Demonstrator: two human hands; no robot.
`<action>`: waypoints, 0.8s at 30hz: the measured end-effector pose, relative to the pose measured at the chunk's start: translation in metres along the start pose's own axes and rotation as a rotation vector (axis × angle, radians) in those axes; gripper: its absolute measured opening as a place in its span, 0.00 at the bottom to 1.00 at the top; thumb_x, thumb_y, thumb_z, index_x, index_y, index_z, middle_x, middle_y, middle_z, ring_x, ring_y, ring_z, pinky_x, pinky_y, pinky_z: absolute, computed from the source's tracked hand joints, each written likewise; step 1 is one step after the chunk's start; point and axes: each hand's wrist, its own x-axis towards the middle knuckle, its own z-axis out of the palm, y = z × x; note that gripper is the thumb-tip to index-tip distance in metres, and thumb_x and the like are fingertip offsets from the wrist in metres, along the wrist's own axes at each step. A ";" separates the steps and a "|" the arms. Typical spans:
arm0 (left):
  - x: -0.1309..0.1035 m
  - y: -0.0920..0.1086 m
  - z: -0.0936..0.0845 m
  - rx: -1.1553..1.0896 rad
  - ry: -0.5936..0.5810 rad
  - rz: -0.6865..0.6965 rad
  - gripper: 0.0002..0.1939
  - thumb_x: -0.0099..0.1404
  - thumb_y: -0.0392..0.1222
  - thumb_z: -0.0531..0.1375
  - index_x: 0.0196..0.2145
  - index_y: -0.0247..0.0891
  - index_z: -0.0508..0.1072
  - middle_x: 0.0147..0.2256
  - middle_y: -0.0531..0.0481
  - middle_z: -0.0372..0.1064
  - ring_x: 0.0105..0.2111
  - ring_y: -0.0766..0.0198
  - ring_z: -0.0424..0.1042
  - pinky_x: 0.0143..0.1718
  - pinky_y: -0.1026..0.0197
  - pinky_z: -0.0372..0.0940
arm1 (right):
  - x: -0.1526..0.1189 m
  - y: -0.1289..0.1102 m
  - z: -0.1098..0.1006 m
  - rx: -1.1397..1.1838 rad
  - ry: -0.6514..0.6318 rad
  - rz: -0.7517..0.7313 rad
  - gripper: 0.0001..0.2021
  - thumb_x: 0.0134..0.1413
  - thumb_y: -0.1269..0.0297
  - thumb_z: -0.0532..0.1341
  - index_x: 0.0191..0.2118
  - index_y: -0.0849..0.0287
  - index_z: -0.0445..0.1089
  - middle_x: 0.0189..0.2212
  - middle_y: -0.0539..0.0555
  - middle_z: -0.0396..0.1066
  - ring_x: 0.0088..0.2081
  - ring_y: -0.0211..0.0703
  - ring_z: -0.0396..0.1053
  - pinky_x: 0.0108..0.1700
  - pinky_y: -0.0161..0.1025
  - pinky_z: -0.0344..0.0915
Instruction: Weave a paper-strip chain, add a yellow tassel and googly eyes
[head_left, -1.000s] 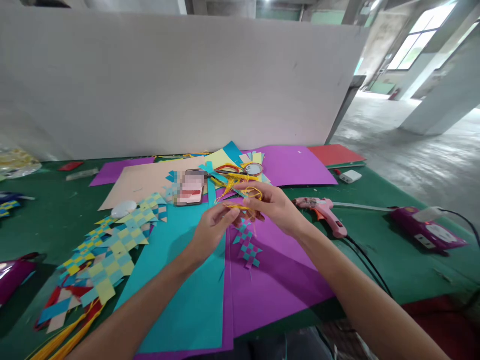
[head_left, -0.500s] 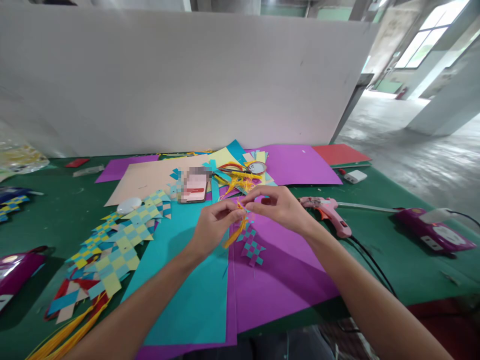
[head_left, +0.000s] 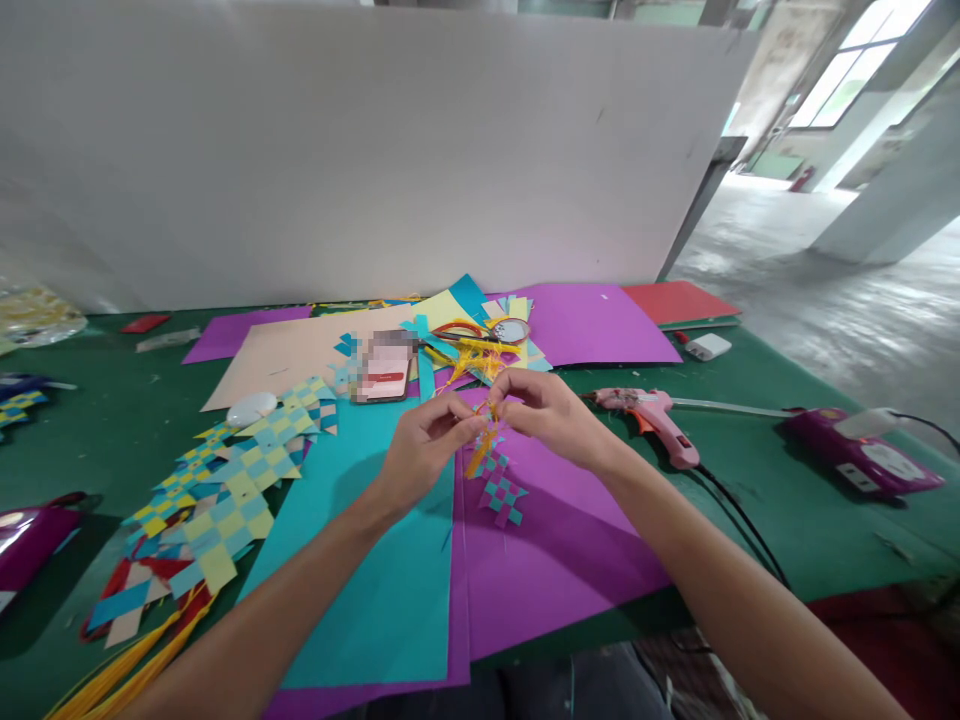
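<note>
My left hand [head_left: 431,440] and my right hand [head_left: 544,412] meet over the paper sheets, both with fingers pinched. Between them is a small yellow tassel [head_left: 480,455], its cord at the fingertips and its strands hanging down. Just below the hands a small woven paper piece in teal and purple checks [head_left: 504,495] shows against the purple sheet [head_left: 570,540]; whether it hangs from the cord or lies there I cannot tell. To the left of the purple sheet is a teal sheet [head_left: 375,570].
A pink glue gun [head_left: 660,420] lies right of my hands, its cable running toward me. Beyond it is a purple power strip [head_left: 862,450]. A phone [head_left: 386,370], yellow threads [head_left: 480,360] and scissors lie behind my hands. Checkered woven paper pieces [head_left: 240,490] pile up at left.
My fingertips have shifted slightly at the cord, and the tassel now hangs closer to upright. The whole view has moved a little.
</note>
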 end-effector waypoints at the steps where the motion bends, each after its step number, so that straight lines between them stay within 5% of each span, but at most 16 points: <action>1: 0.000 0.000 0.000 -0.005 -0.001 0.001 0.10 0.61 0.41 0.62 0.24 0.37 0.70 0.23 0.55 0.65 0.25 0.70 0.64 0.28 0.68 0.60 | 0.000 0.000 -0.001 -0.005 -0.020 0.011 0.03 0.44 0.71 0.55 0.26 0.60 0.65 0.22 0.46 0.63 0.25 0.33 0.58 0.28 0.33 0.55; 6: -0.002 0.000 0.000 0.040 -0.019 -0.021 0.13 0.62 0.43 0.62 0.23 0.37 0.67 0.22 0.56 0.63 0.23 0.70 0.62 0.27 0.66 0.59 | 0.001 -0.002 -0.011 -0.039 -0.024 0.030 0.06 0.47 0.72 0.54 0.27 0.60 0.67 0.24 0.49 0.67 0.26 0.34 0.61 0.28 0.34 0.57; 9: -0.003 0.000 0.000 0.079 -0.039 -0.023 0.13 0.61 0.42 0.62 0.22 0.36 0.66 0.21 0.55 0.62 0.23 0.70 0.62 0.27 0.66 0.59 | -0.001 -0.004 -0.011 -0.124 0.113 -0.140 0.06 0.51 0.71 0.56 0.33 0.60 0.70 0.30 0.51 0.71 0.32 0.36 0.65 0.30 0.34 0.58; 12: -0.003 -0.001 0.000 0.110 -0.049 -0.005 0.12 0.61 0.42 0.62 0.22 0.36 0.68 0.22 0.55 0.64 0.24 0.69 0.63 0.28 0.65 0.60 | -0.003 -0.003 -0.007 -0.244 0.067 -0.266 0.05 0.52 0.68 0.60 0.35 0.59 0.72 0.33 0.52 0.72 0.34 0.36 0.66 0.30 0.33 0.59; 24: -0.001 0.003 -0.003 0.118 -0.019 0.092 0.12 0.61 0.43 0.63 0.22 0.37 0.70 0.23 0.52 0.67 0.25 0.66 0.64 0.28 0.64 0.60 | 0.000 0.001 -0.009 0.063 -0.085 0.015 0.02 0.46 0.71 0.56 0.26 0.60 0.64 0.24 0.48 0.65 0.24 0.32 0.58 0.26 0.33 0.55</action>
